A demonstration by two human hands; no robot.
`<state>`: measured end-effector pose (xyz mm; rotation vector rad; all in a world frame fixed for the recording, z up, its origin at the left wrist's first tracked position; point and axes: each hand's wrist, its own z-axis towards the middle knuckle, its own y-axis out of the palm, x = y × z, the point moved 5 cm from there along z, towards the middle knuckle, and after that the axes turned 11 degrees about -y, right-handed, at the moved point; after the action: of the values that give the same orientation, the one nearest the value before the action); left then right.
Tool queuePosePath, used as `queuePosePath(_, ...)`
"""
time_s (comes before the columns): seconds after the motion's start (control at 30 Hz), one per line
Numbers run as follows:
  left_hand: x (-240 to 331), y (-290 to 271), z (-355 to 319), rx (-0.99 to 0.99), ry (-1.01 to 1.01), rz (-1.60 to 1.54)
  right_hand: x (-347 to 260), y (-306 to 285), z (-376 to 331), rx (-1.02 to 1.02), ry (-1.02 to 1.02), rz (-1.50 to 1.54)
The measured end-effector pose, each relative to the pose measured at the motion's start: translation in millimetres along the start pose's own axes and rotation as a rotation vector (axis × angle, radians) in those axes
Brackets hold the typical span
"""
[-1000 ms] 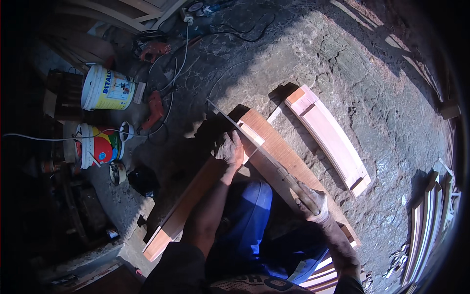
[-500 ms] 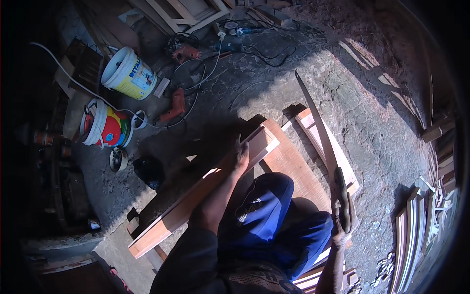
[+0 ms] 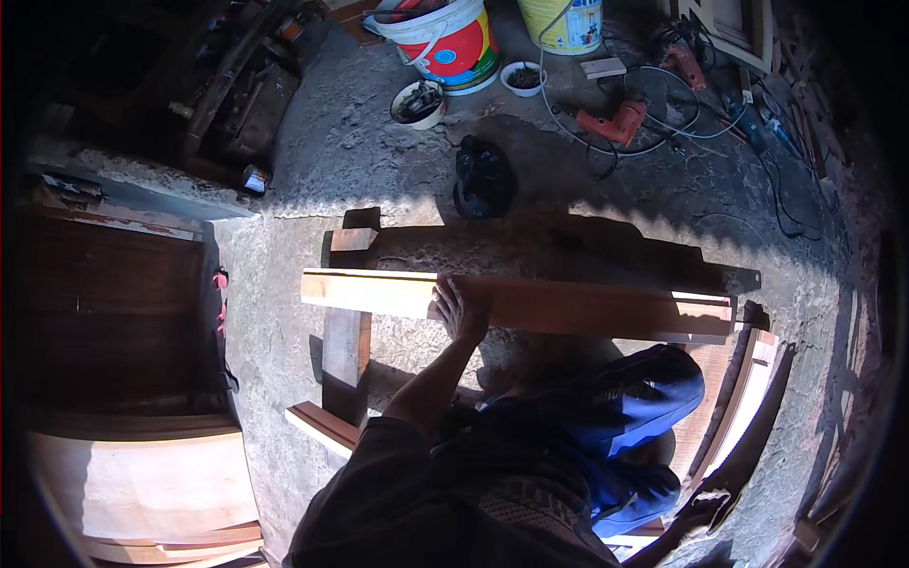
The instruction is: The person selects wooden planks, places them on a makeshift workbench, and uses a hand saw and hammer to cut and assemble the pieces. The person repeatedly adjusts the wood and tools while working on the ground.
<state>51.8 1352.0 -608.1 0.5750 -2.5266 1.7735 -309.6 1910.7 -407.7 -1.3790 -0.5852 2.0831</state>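
Observation:
A long planed wooden beam (image 3: 578,308) lies crosswise in front of my knees, a groove or step showing along its edge. My left hand (image 3: 461,308) grips it left of its middle, the fingers over the front face. Low on the right, my right hand (image 3: 696,521), partly in shade, is closed round the handle of a handsaw (image 3: 755,431). The saw's dark blade points up and away, passing beside a second pale wooden piece (image 3: 750,388). The blade is apart from the beam in my left hand.
A short board (image 3: 346,346) and a wood block (image 3: 353,239) lie by the beam's left end. Beyond are a black plastic bag (image 3: 485,177), small bowls (image 3: 417,104), paint buckets (image 3: 445,47) and a red power drill (image 3: 615,123) with cords. Stacked boards (image 3: 142,483) stand left.
My view has swung left, so the beam now lies nearly level across it. My left hand has shifted along the beam toward its left end. The saw stays in my right hand, now lower.

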Motion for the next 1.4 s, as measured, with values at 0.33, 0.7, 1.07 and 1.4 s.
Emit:
queuePosePath(0.33,9.4,7.6,-6.3,0.003,0.015,-0.030,-40.2,30.4,53.0,-0.022,-0.021,0.111)
queuePosePath(0.7,47.1,-19.3,-36.6,0.137,0.364,-0.052,-29.8,-15.3,27.4,0.184,0.079,0.088)
queuePosePath(1.07,182.7,70.7,-116.9,0.208,1.412,0.330,6.1,0.9,11.8,0.098,-0.107,-0.230)
queuePosePath(1.4,235.2,88.8,-128.2,0.169,1.632,0.402,81.3,98.2,24.9,-0.360,-0.211,-0.646)
